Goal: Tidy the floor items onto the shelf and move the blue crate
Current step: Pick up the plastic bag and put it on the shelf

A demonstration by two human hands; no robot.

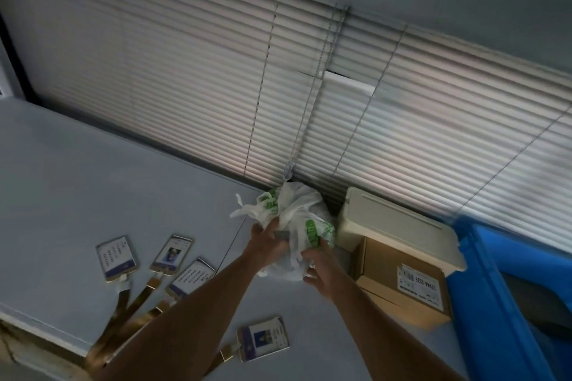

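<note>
A crumpled white plastic bag with green print [297,213] rests on the grey shelf top [93,195], close to the window blinds. My left hand [266,244] grips its left side and my right hand [322,266] grips its lower right side. Both arms reach forward from the bottom of the view. The blue crate [507,294] stands at the right edge, partly cut off by the frame. What is inside the bag is hidden.
A cream plastic lidded box [399,226] and a brown cardboard box with a label [402,288] sit between the bag and the crate. Several ID badges with gold lanyards [173,260] lie on the shelf to the left. Blind cords [291,164] hang just behind the bag.
</note>
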